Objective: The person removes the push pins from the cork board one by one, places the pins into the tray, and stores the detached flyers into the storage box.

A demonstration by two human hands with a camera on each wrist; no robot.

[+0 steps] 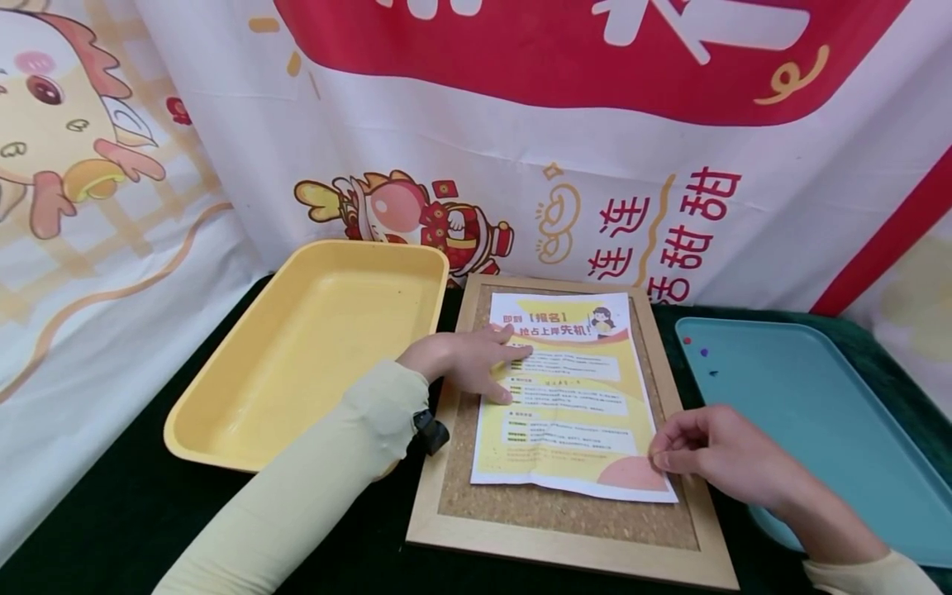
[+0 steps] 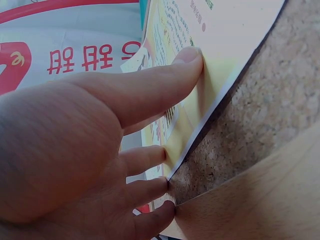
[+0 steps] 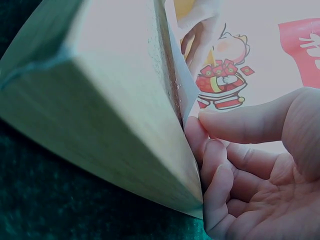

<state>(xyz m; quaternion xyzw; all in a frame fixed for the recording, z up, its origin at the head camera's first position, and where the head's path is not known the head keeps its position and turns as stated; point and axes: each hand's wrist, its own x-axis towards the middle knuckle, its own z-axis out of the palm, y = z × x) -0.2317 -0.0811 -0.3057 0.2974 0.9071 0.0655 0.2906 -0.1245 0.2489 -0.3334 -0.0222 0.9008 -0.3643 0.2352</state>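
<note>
A printed yellow-and-white sheet of paper (image 1: 565, 397) lies on a cork board (image 1: 491, 504) with a pale wooden frame. Its lower part looks slightly creased. My left hand (image 1: 476, 364) rests on the sheet's left side, fingers spread and straight; in the left wrist view its thumb (image 2: 185, 62) touches the paper near the edge. At the sheet's lower right edge, my right hand (image 1: 714, 450) pinches the paper between thumb and forefinger. The right wrist view shows those curled fingers (image 3: 215, 155) beside the board's wooden frame (image 3: 125, 135).
Left of the board stands a yellow tray (image 1: 216, 413), partly behind my left forearm. To the right is a blue tray (image 1: 818, 421) with a few small pin-like bits (image 1: 704, 353) in its far left corner. Dark green cloth (image 1: 111, 529) covers the table; a printed curtain (image 1: 483, 124) hangs behind.
</note>
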